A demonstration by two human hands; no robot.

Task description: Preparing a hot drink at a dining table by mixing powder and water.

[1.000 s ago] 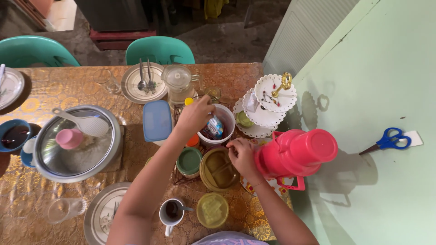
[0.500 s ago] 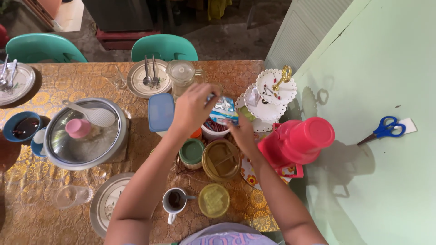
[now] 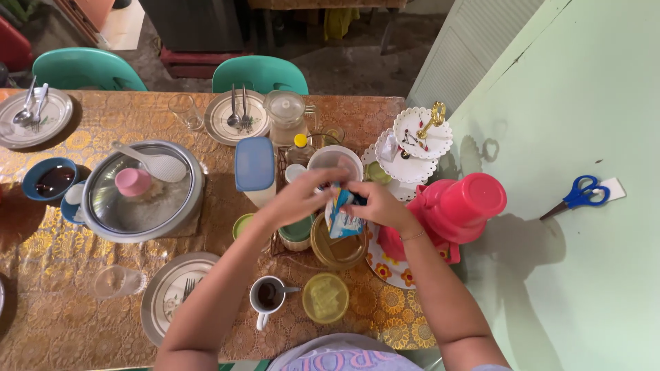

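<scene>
Both my hands grip a small blue and white sachet (image 3: pixel 342 213) above an open amber jar (image 3: pixel 338 247). My left hand (image 3: pixel 299 198) pinches its upper left edge and my right hand (image 3: pixel 377 203) holds its right side. A white tub (image 3: pixel 335 161) stands just beyond the hands. A white mug with dark drink and a spoon (image 3: pixel 267 297) sits near me, beside a yellow-lidded round container (image 3: pixel 326 297).
A glass-lidded pot with a pink knob (image 3: pixel 141 192) and white ladle lies left. A red flask (image 3: pixel 450 213) stands right, by a white tiered stand (image 3: pixel 419 141). Plates with cutlery (image 3: pixel 237 117), a blue-lidded box (image 3: pixel 254 165), a glass jug (image 3: pixel 285 113) and wall-hung scissors (image 3: pixel 577 196) surround.
My left hand lifted the sachet out of the white tub and drew it toward me; my right hand rose from the amber jar and now grips the sachet too.
</scene>
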